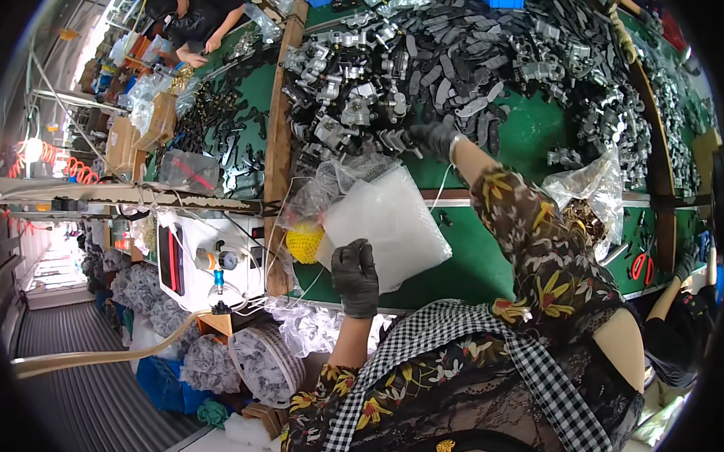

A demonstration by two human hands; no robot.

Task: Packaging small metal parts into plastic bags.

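My left hand, in a dark glove, grips the near edge of a white bubble-wrap bag and holds it over the green table. My right hand, also in a dark glove, reaches forward into a heap of grey and black metal parts and closes on parts at the near edge of the heap. What exactly its fingers hold is hidden among the pieces. A yellow mesh bundle lies just left of the bag.
A clear plastic bag of small parts lies to the right. Red-handled scissors rest at the table's right end. A wooden divider splits the bench; another person works at the far left. A white machine stands left.
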